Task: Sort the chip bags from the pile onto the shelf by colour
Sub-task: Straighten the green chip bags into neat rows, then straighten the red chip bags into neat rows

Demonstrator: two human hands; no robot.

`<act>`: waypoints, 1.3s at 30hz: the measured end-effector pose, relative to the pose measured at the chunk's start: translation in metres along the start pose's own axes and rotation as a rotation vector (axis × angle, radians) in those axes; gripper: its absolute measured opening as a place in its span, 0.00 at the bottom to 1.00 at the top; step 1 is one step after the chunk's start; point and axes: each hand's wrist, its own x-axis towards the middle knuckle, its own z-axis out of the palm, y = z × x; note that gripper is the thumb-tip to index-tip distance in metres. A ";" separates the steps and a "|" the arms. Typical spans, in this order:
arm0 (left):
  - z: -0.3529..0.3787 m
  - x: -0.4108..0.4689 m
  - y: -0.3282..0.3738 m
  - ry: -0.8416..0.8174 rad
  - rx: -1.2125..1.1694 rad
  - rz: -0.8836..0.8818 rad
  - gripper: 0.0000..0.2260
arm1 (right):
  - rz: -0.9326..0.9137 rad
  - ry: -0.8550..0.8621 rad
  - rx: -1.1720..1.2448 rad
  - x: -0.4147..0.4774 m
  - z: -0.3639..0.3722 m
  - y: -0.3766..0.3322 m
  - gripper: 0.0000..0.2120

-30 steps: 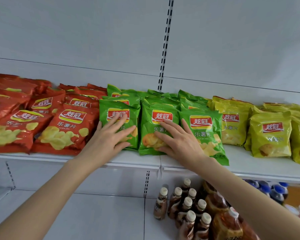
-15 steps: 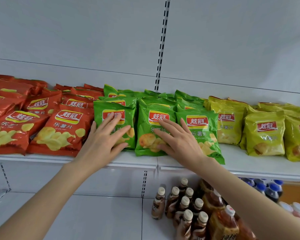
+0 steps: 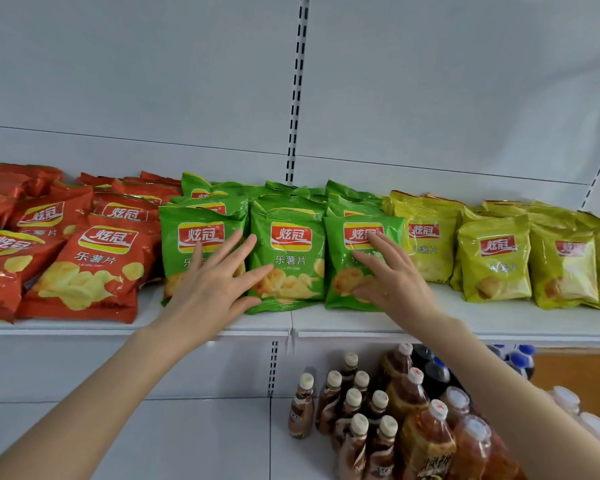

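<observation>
A: Nearest, at 5 o'clock below the shelf, stand brown plastic drink bottles with cream caps (image 3: pixel 357 410). Would anything that slips land there?
B: Likely. Just above, the left hand (image 3: pixel 215 289) lies flat, fingers spread wide, on the left glossy green foil chip bag (image 3: pixel 175 261). The right hand (image 3: pixel 392 282), equally splayed, presses the right green bag (image 3: pixel 336 265). Neither grips anything.
A: And the sorting?
B: It looks nearly finished. Red foil chip bags (image 3: pixel 90 268) sit at 9 o'clock, green rows at 12 and yellow foil chip bags (image 3: pixel 492 261) at 3, all on the white metal shelf (image 3: pixel 499 320).
A: The risk?
B: The slick front bags sit near the lip, so a palm dragging back could pull one off. A sideways push could shove green into yellow.
</observation>
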 end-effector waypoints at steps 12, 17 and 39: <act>-0.002 -0.002 0.000 -0.029 -0.079 -0.003 0.19 | -0.028 0.067 0.036 -0.002 0.005 0.002 0.30; 0.001 -0.002 -0.002 -0.039 -0.037 0.004 0.24 | -0.028 0.043 0.027 -0.004 0.002 0.003 0.28; 0.005 0.005 0.016 0.005 -0.075 0.013 0.30 | -0.021 0.038 0.042 -0.018 -0.008 0.004 0.26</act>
